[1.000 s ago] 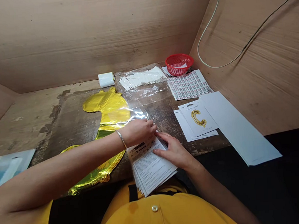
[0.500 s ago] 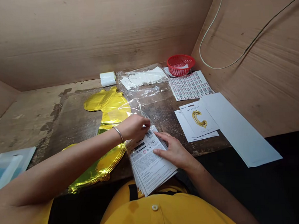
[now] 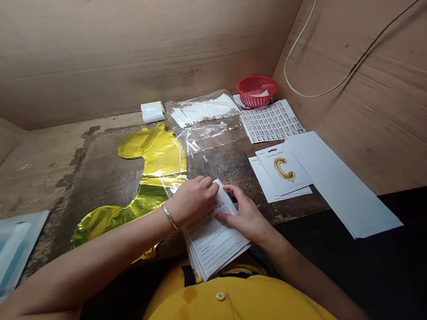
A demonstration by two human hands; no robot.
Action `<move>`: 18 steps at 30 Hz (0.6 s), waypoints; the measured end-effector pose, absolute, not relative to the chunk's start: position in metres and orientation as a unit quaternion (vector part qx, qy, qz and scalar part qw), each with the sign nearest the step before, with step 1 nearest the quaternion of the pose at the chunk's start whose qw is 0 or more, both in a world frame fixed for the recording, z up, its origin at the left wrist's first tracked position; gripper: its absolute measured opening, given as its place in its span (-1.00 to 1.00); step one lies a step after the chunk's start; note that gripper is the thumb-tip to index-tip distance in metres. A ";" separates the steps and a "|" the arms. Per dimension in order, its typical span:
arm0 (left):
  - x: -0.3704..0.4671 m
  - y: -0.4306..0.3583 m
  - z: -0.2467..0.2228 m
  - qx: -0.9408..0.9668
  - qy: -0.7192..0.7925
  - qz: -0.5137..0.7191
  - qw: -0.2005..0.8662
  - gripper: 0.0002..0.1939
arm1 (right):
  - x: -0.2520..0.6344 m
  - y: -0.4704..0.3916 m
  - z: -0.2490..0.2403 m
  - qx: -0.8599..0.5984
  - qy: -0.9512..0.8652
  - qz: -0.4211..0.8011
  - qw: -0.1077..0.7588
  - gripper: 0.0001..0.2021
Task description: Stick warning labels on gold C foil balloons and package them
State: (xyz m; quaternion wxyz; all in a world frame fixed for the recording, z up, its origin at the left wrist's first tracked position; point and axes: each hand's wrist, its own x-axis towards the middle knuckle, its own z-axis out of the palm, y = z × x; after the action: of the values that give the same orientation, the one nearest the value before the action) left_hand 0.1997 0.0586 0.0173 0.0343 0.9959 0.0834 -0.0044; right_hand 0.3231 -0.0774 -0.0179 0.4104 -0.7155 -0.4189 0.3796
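Note:
A stack of printed cards in clear plastic sleeves (image 3: 218,244) lies tilted at the table's front edge, printed backs up. My right hand (image 3: 249,216) grips its right side, thumb on top and fingers beneath. At the stack's upper end my left hand (image 3: 196,199) is closed, its fingertips pinching the top sleeve's clear plastic flap; what exactly lies between them is partly hidden. Beside my left arm rests a flat gold foil balloon (image 3: 151,154) shaped like a C, partly covered by the forearm.
Foil balloon cards (image 3: 284,169) and long white sheets (image 3: 340,183) lie on the right. Behind are a sticker sheet (image 3: 272,121), a red basket (image 3: 258,92), a clear bag of white sticks (image 3: 203,110) and a white roll (image 3: 152,112). Plastic packets (image 3: 18,249) sit far left.
The clear flap that stood up above the stack is now down under my left hand. That hand has moved slightly down and toward my right hand, which keeps its grip.

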 end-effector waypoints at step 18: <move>0.139 0.046 0.009 0.559 0.290 0.288 0.721 -0.31 | 0.320 -0.091 -0.032 -0.647 -0.474 0.189 0.567 -0.16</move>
State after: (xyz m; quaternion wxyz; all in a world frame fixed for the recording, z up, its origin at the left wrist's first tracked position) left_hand 0.1388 0.0459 0.0090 0.7213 0.5590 0.2900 0.2884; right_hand 0.3199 -0.0908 -0.0319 0.5668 -0.6468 -0.4739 0.1894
